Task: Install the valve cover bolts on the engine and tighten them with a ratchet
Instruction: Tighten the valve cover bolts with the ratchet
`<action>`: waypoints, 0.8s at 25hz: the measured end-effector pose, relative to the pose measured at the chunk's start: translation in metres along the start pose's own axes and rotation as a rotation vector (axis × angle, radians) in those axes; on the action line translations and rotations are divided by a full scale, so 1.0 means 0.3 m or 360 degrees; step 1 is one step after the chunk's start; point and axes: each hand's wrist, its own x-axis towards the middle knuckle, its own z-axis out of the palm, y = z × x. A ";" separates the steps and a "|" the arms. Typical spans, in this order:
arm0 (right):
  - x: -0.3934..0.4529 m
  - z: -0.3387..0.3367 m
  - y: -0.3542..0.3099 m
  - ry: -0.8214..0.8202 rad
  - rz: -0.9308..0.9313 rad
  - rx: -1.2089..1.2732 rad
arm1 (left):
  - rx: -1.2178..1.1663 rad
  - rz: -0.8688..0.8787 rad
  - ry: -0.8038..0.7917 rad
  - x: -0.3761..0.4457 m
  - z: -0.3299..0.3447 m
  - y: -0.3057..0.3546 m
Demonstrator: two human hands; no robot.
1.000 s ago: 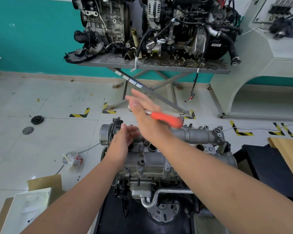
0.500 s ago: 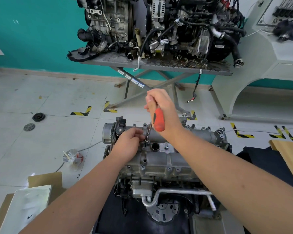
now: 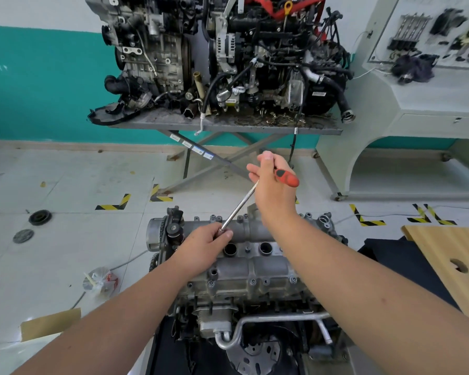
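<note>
Head view looks down on a grey cast-metal engine (image 3: 244,269) sitting low in front of the person. Half a second ago the red-handled tool stood nearly upright over the cover, with the right hand close above the left. Now the right hand (image 3: 272,185) has lifted up and away, and the tool (image 3: 240,205) slants from upper right down to lower left. The person's fingers are wrapped round the red and black handle (image 3: 287,177), thumb up. The shaft is thin, straight and shiny steel. Its lower tip goes into the left hand (image 3: 206,246), which pinches it between curled fingers and thumb, just above the left end of the valve cover (image 3: 251,262). Whether a bolt sits at that tip I cannot tell; the hand hides it.

The cover is dull, ribbed aluminium with two round dark holes (image 3: 265,248) side by side and small bolt heads (image 3: 253,282) dotted along its near edge. A bent chrome pipe (image 3: 276,319) runs across the engine's front.

Behind, a second engine (image 3: 228,58), black and greasy with hoses, stands on a grey metal desk (image 3: 228,125) with crossed legs. Yellow and black tape corners (image 3: 114,203) mark the pale tiled floor (image 3: 65,180). A wooden board (image 3: 455,263) with a hole lies at right.
</note>
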 end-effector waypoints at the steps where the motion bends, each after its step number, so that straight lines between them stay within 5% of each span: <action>1: 0.007 -0.011 -0.012 0.0054 0.0033 0.0040 | 0.0030 0.0024 0.0033 0.008 -0.003 0.029; 5: -0.011 -0.076 -0.051 -0.0048 -0.0008 -0.0039 | 0.0134 0.0126 0.0091 0.036 -0.002 0.139; 8: -0.021 -0.176 -0.082 -0.0520 -0.0132 -0.0478 | 0.0020 0.0052 0.0151 0.058 -0.012 0.156; 10: -0.024 -0.230 -0.108 -0.0709 0.0208 -0.0240 | 0.0017 0.0018 0.0117 0.067 -0.027 0.133; 14: -0.054 -0.301 -0.152 -0.0618 0.0798 0.0261 | 0.0317 0.0071 0.0056 0.081 -0.041 0.143; 20: -0.074 -0.365 -0.190 -0.0810 0.1050 -0.0067 | 0.0533 0.0145 0.0099 0.080 -0.013 0.214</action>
